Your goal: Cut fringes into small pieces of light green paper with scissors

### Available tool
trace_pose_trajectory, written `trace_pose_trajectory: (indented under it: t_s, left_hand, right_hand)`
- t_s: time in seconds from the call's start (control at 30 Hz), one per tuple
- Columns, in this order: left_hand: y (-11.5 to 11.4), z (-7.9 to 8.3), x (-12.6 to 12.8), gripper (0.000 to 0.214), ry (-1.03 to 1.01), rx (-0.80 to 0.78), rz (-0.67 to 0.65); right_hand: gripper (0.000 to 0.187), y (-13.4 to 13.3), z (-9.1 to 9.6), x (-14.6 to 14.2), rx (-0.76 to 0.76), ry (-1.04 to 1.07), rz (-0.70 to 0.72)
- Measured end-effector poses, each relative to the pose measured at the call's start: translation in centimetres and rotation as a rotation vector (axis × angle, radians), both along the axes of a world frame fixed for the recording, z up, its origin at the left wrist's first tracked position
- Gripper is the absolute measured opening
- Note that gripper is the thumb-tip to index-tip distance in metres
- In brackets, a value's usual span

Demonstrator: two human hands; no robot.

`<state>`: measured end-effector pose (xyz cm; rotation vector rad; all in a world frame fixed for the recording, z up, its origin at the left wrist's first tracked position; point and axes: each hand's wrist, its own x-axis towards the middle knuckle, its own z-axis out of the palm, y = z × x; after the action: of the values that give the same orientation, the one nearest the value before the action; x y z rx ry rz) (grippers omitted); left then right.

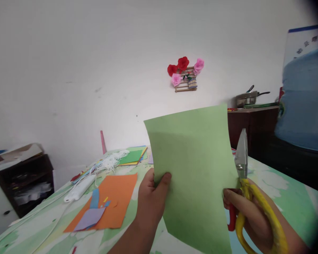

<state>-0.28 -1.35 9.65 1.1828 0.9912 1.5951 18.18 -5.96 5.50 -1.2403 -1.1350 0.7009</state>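
A sheet of light green paper (193,169) is held up before me, tilted and slightly curved. My left hand (155,194) pinches its left edge, thumb on the near face and the other fingers mostly hidden behind. At the right edge, my right hand (254,211) is closed around scissors with yellow handles (272,222). Their metal blades (242,155) point upward, seemingly together, beside the paper. The fingertips of that hand also meet the sheet's right edge. Just below them shows a red curved piece (231,217); what it belongs to is unclear.
On the patterned table lie orange paper (116,201) with purple and blue scraps, a white power strip (80,187) with cords, tangled white string (112,160) and stacked coloured sheets (132,156). A blue water bottle (304,102) stands right; paper flowers (184,72) hang on the wall.
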Motion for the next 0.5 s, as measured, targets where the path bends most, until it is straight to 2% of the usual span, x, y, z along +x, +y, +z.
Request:
trace_pose_trajectory:
  t_s: [0.1, 0.23, 0.5]
  left_hand:
    - [-0.1, 0.0, 0.0, 0.024, 0.023, 0.003, 0.006]
    - [-0.2, 0.0, 0.0, 0.023, 0.039, 0.023, 0.023]
    - [-0.6, 0.2, 0.1, 0.023, 0.042, 0.037, 0.048]
  right_hand:
    - [0.030, 0.3, -0.7, 0.0, -0.005, 0.065, 0.038]
    - [0.031, -0.1, -0.3, 0.1, -0.022, 0.074, 0.098]
    - [0.031, -0.3, 0.9, -0.5, 0.006, -0.064, -0.054]
